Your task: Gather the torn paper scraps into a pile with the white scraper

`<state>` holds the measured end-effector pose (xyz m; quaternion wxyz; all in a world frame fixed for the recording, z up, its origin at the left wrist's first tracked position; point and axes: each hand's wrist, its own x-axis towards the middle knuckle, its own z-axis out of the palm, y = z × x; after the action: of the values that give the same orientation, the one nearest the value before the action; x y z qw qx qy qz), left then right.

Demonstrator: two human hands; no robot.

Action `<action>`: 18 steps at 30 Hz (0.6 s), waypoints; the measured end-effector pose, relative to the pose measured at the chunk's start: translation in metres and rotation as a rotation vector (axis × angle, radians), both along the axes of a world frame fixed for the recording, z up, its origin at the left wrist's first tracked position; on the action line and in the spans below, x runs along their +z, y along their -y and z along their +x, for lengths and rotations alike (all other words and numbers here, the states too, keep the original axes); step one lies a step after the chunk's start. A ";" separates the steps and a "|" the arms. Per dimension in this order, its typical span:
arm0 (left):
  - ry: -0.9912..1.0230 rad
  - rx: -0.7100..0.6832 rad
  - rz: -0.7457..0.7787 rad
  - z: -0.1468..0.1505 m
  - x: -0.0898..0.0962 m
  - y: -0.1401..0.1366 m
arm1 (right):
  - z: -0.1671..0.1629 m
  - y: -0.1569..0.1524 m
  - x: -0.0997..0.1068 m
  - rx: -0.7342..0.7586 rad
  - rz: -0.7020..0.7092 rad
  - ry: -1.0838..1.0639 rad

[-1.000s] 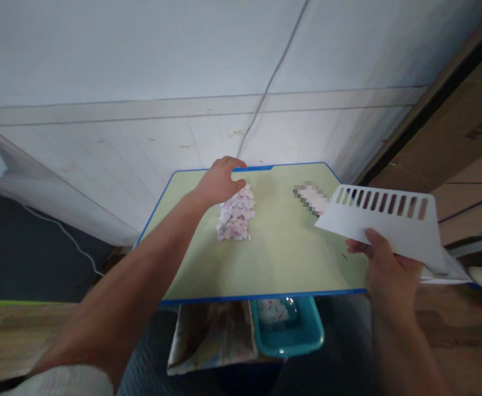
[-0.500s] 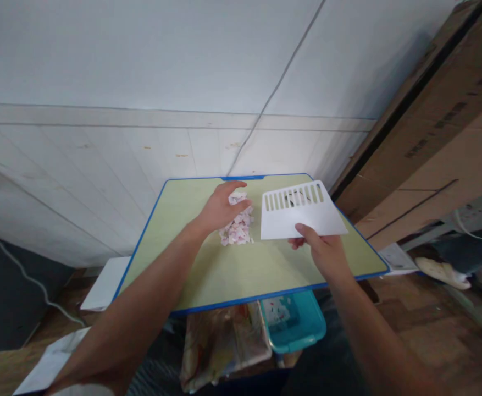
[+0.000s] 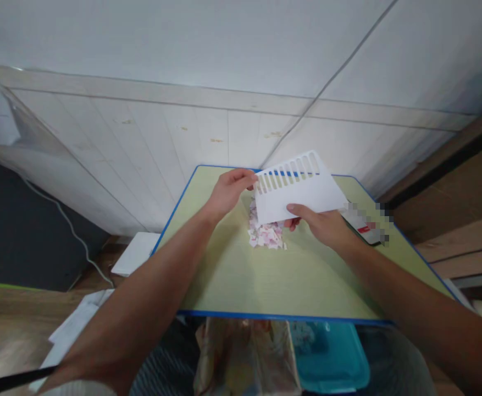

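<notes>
My right hand (image 3: 317, 223) grips a stiff white sheet with a row of long rounded slots (image 3: 302, 192), its thumb on top and its fingers curled beneath. The sheet is tilted above the table. My left hand (image 3: 233, 190) has its thumb and fingers pinched at the sheet's left upper corner. Below the sheet, a heap of small torn pale pink and white paper scraps (image 3: 267, 236) lies on the pale green table (image 3: 241, 280); the sheet covers part of the heap.
At the table's right lies a flat dark-edged item with a red mark (image 3: 364, 228), partly blurred. Below the front edge are a bag-lined container (image 3: 244, 357) and a teal plastic bin (image 3: 333, 357). A wall stands behind, cartons (image 3: 463, 231) at right, and white sheets (image 3: 137, 253) at left.
The slotted sheet has moved left over the paper scraps and tilted. My left hand has left the heap, and its spread fingers have closed at the sheet's corner. The view has shifted.
</notes>
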<state>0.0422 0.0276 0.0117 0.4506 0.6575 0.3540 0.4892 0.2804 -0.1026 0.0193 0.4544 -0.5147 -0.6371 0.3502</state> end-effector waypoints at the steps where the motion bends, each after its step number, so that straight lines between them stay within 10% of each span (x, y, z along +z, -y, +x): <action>1: -0.032 0.062 0.016 -0.004 -0.003 -0.007 | -0.001 0.002 -0.001 0.003 0.007 0.028; 7: -0.629 0.492 0.120 -0.025 -0.033 -0.036 | -0.009 0.028 -0.008 0.042 0.056 0.254; 18: -0.839 0.399 0.208 -0.017 -0.046 -0.039 | -0.016 0.035 -0.012 0.081 0.143 0.358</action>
<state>0.0254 0.0661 -0.0346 0.0976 0.7592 0.5738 0.2915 0.2641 -0.1372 0.0070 0.3550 -0.5091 -0.7512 0.2247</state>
